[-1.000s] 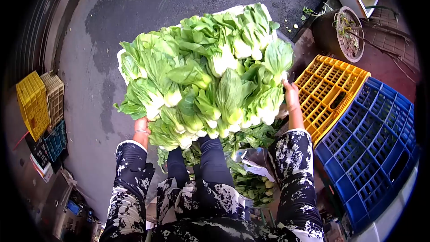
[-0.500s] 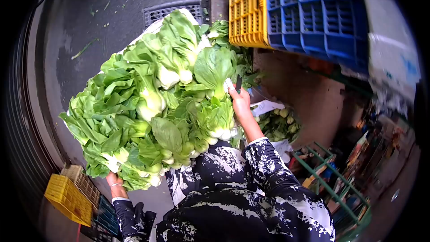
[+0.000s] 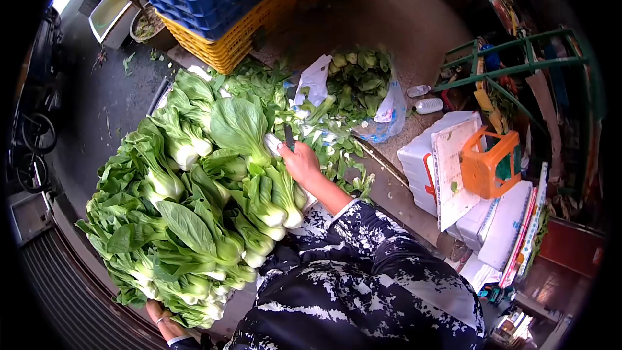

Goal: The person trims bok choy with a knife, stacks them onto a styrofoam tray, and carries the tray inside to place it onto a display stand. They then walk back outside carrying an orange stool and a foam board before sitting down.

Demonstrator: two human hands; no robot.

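Observation:
A large heap of bok choy [image 3: 184,214], green leaves with pale stem ends, lies in front of my body. What bears it is mostly hidden; a bit of white edge [image 3: 201,72] shows at the far side. My left hand [image 3: 163,321] grips the heap's near left edge from below, its fingertips out of sight beneath the leaves. At the right side, my right hand [image 3: 300,162] is closed around a knife [image 3: 289,135], whose dark narrow part sticks up past the fingers. A pale piece shows by the thumb, close to a broad-leaved bok choy [image 3: 241,126].
Blue crates [image 3: 201,3] stand on a yellow crate [image 3: 223,42] ahead. Loose leaves [image 3: 346,162] and a plastic bag of greens [image 3: 359,84] lie on the ground. To the right are a white foam box [image 3: 421,155], an orange stool [image 3: 490,162] and a green metal frame [image 3: 518,61].
My view and body have turned to the right. The crates now appear farther left, and the foam box and stool have come into view. Both hands still carry the bok choy heap.

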